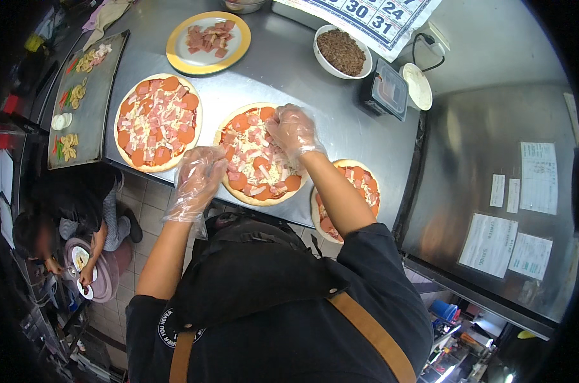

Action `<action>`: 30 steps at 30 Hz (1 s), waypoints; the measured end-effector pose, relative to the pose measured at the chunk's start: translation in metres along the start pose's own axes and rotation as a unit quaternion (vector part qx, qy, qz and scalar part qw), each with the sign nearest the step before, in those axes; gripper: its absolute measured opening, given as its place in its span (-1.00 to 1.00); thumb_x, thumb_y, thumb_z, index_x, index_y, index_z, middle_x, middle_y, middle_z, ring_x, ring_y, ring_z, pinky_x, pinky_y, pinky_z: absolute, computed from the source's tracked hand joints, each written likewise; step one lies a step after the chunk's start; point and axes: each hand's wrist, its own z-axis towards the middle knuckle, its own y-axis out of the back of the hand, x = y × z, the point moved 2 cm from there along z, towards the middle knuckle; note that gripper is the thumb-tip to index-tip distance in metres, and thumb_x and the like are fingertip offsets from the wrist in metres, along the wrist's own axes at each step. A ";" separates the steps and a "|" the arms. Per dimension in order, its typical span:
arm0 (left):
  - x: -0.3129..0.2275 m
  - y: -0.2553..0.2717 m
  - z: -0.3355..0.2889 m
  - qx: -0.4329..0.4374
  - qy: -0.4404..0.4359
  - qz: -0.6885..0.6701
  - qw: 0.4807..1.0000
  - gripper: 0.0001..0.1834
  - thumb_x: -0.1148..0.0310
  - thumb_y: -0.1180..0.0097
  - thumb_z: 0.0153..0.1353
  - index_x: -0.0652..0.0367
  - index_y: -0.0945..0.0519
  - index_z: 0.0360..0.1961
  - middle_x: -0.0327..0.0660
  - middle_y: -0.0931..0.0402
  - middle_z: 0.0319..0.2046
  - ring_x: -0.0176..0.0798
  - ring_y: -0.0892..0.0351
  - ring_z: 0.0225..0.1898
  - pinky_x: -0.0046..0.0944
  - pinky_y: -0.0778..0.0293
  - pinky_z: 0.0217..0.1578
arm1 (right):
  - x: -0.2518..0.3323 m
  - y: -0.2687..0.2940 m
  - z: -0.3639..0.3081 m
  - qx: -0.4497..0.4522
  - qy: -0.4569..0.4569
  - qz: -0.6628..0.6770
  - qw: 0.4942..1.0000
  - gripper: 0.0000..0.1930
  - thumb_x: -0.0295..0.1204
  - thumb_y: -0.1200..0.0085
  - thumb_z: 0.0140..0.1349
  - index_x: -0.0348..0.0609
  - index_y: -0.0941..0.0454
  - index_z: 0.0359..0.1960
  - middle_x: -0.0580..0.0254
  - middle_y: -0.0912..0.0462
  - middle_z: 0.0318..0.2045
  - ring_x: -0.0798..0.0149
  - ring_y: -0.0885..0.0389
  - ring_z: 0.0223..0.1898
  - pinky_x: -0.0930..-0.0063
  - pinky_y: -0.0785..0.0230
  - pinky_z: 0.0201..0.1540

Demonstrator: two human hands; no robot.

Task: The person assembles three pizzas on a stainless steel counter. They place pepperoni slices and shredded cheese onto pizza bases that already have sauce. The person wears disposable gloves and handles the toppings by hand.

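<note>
Middle pizza: round uncooked one with a pale crust, orange-red pepperoni slices, pink meat bits and shredded white cheese, lying flat on the shiny grey metal counter, right between the other two.
Right hand: bare forearm, clear plastic glove, parked over the upper right part of that middle pizza. Fingers are bunched close together and pointing down; honestly can't tell if there's any topping between them.
Left hand: same kind of clear, baggy plastic glove, at the lower left edge of the middle pizza. Fingers look curled in, but can't tell if they're gripping the crust or just next to it.
Left pizza: another round one with pepperoni, pink squares and cheese, near the left hand.
Right pizza: a third topped round, partly hidden under the right forearm.
Ham plate: white round plate with a wide yellow rim, pile of pink chopped meat in the middle, behind the left pizza.
Meat bowl: white round bowl full of brown crumbly stuff, just beside a dark lidded plastic tub.
</note>
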 end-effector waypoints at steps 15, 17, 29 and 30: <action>0.009 0.002 0.007 -0.003 -0.001 0.001 1.000 -0.75 0.28 -0.32 0.38 0.20 -0.78 -0.03 0.01 -0.72 -0.02 0.09 -0.66 0.11 0.05 -0.50 0.22 | -0.008 0.006 0.022 -0.052 0.099 0.059 0.992 -0.67 -0.13 -0.15 0.40 -0.13 -0.77 -0.17 -0.13 -0.77 -0.16 -0.21 -0.76 -0.09 -0.04 -0.58 0.04; 0.018 -0.001 0.003 -0.006 -0.008 0.007 1.000 -0.75 0.29 -0.32 0.38 0.20 -0.77 -0.03 0.02 -0.72 -0.02 0.10 -0.66 0.10 0.05 -0.51 0.21 | -0.012 0.029 -0.004 -0.053 0.085 0.082 0.992 -0.68 -0.14 -0.13 0.41 -0.12 -0.77 -0.21 -0.14 -0.77 -0.17 -0.22 -0.75 -0.12 -0.05 -0.58 0.02; 0.001 -0.030 0.014 0.047 -0.106 -0.003 0.993 -0.80 0.37 -0.31 0.33 0.18 -0.77 -0.07 -0.04 -0.72 -0.02 0.12 -0.66 0.05 0.09 -0.57 0.11 | -0.025 -0.027 -0.144 -0.044 0.187 0.060 0.980 -0.84 -0.31 -0.30 0.37 -0.11 -0.78 -0.25 0.09 -0.64 -0.37 0.01 -0.69 -0.29 0.08 -0.55 -0.30; 0.000 -0.032 0.014 0.057 -0.108 0.005 0.992 -0.79 0.36 -0.30 0.34 0.19 -0.77 -0.07 -0.04 -0.72 -0.02 0.13 -0.66 0.05 0.10 -0.57 0.11 | -0.023 -0.032 -0.146 -0.039 0.190 0.051 0.980 -0.86 -0.33 -0.30 0.35 -0.11 -0.76 -0.19 0.09 -0.60 -0.37 -0.03 -0.69 -0.28 0.06 -0.56 -0.25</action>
